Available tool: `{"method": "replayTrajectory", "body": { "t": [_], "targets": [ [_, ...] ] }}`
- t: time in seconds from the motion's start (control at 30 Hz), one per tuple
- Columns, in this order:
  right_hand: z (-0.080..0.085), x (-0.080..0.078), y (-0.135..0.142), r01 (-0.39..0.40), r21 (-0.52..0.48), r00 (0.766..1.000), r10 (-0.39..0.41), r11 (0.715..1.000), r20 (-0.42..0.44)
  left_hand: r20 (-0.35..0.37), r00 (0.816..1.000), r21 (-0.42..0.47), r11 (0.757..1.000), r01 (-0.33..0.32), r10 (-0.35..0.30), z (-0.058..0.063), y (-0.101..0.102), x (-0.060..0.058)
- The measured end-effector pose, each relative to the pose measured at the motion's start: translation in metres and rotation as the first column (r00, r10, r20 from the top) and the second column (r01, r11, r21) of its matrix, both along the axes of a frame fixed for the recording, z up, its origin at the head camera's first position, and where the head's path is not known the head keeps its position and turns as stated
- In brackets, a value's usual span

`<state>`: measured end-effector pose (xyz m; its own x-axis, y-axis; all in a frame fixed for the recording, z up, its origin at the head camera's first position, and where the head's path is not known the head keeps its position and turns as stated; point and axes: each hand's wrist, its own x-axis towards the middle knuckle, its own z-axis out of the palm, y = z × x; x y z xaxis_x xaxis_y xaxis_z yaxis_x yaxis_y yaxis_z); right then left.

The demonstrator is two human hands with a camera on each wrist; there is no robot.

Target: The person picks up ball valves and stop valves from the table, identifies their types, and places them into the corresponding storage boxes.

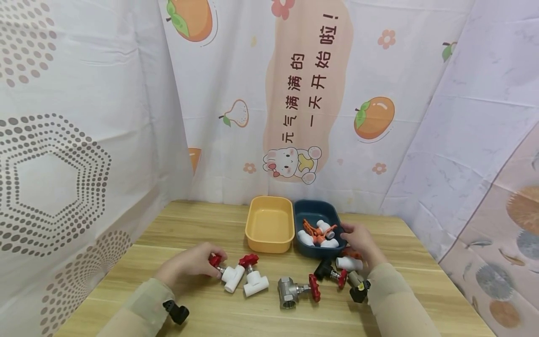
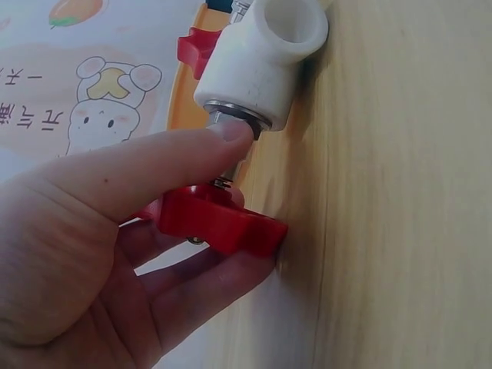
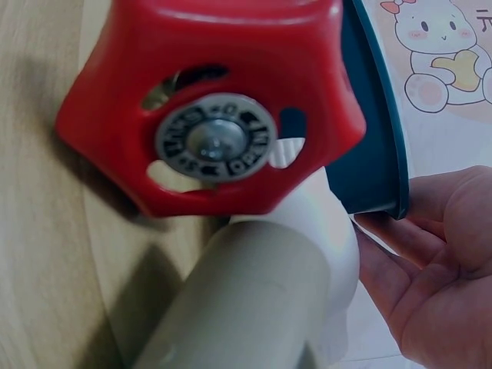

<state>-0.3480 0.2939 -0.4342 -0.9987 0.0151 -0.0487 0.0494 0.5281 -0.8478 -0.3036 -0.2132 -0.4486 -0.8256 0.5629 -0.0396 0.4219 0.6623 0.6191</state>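
My left hand [image 1: 198,260] holds a white plastic valve [image 1: 232,277] by its red handwheel [image 2: 223,223]. In the left wrist view the thumb lies along the metal stem and the fingers curl beneath the wheel. Beside it lies a second white valve with a red handwheel [image 1: 255,283]. On the right, my right hand [image 1: 360,241] grips the rim of the dark blue bin [image 1: 313,252], with fingers against its outer side in the right wrist view. Several white fittings with orange handles [image 1: 306,238] lie in that bin.
A yellow bin [image 1: 269,245] stands left of the blue one. In front lie a metal valve with a red wheel [image 1: 288,292], a black valve with a red wheel [image 1: 324,270], a white fitting with an orange handle [image 1: 349,263] and a grey-beige pipe part [image 3: 246,292]. Curtains surround the table.
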Motion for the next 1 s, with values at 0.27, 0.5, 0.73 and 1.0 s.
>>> {"method": "replayTrajectory", "body": {
  "t": [0.27,0.5,0.73,1.0],
  "targets": [
    [-0.0017,-0.0010,0.0008,-0.003,0.005,1.000,0.003,1.000,-0.005,0.033,0.999,0.020,1.000,-0.017,0.017,-0.0017,-0.0031,-0.0012],
    [-0.0013,-0.0010,0.0006,0.000,0.003,1.000,0.000,1.000,-0.004,0.051,0.998,0.044,0.999,-0.023,0.020,-0.0032,-0.0044,-0.0033],
    [-0.0002,0.0001,-0.0002,0.001,0.000,1.000,-0.001,1.000,-0.006,0.051,0.999,0.079,0.997,-0.015,0.011,-0.0016,-0.0052,-0.0035],
    [0.0001,0.0008,0.0014,-0.015,0.024,1.000,0.015,1.000,-0.025,0.065,0.998,0.109,0.994,-0.011,0.004,0.0044,-0.0064,-0.0020]
  ]
}}
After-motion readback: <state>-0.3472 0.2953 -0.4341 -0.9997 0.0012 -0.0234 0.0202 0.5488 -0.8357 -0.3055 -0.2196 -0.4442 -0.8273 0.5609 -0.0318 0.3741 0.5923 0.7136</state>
